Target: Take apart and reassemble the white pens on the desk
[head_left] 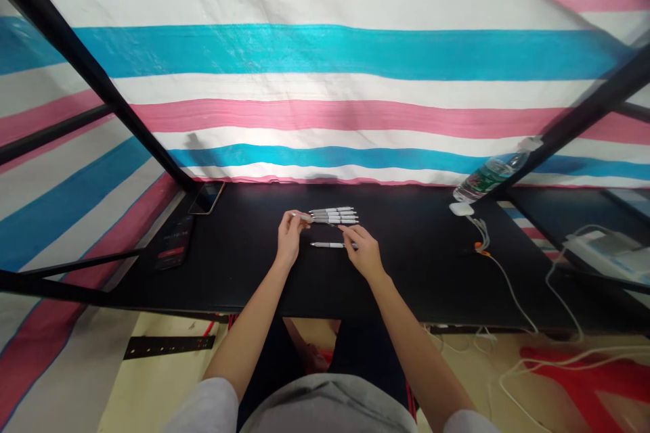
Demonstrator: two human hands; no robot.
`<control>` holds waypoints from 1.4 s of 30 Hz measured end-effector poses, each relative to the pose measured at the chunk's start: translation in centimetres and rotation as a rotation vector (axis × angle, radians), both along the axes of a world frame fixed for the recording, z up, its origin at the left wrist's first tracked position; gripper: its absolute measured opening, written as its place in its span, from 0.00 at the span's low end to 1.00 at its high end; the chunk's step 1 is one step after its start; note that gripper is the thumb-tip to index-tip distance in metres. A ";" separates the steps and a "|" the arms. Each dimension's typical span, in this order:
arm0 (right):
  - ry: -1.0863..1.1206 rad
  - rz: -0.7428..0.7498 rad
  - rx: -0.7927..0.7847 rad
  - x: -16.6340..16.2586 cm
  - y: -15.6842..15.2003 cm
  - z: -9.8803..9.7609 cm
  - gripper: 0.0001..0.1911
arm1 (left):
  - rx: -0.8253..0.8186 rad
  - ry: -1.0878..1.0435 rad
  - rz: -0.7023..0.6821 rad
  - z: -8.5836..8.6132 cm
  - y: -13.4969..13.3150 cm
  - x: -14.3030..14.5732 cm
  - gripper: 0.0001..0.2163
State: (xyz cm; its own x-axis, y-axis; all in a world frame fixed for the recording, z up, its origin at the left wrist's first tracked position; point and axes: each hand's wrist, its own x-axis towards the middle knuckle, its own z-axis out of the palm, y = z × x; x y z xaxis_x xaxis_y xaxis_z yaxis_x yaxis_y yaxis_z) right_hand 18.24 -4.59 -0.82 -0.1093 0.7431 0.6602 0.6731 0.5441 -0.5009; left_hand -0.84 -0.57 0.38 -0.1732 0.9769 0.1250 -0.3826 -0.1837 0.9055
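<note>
Pinching pen between left hand fingertips, at left end of row of pens on black table. Right hand nearer lone pen, lying crosswise — fingers together, contact unclear.

The one head view looks forward and down from above the person's chest, which shows at the bottom edge. It faces a black table at close range, with the left hand and right hand just below centre and a striped tarp filling the upper frame.
</note>
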 end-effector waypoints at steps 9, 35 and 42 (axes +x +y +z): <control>-0.026 0.011 0.005 -0.2 -0.2 0.1 0.17 | -0.050 -0.065 -0.153 0.7 -0.5 0.6 0.07; 0.292 -0.088 -0.189 0.0 0.3 -0.2 0.07 | -0.068 0.101 -0.007 0.0 -0.1 0.1 0.15; 0.448 -0.063 -0.188 0.3 0.2 0.8 0.10 | -0.091 0.099 0.020 -0.1 0.0 0.0 0.15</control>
State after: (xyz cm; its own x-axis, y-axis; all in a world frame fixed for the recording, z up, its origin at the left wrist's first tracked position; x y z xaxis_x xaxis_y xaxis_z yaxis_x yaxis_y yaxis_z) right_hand 18.55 -4.35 -0.01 0.2042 0.8498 0.4859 0.3974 0.3817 -0.8345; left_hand -0.81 -0.59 0.25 -0.1837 0.9815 0.0536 -0.2878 -0.1058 0.9518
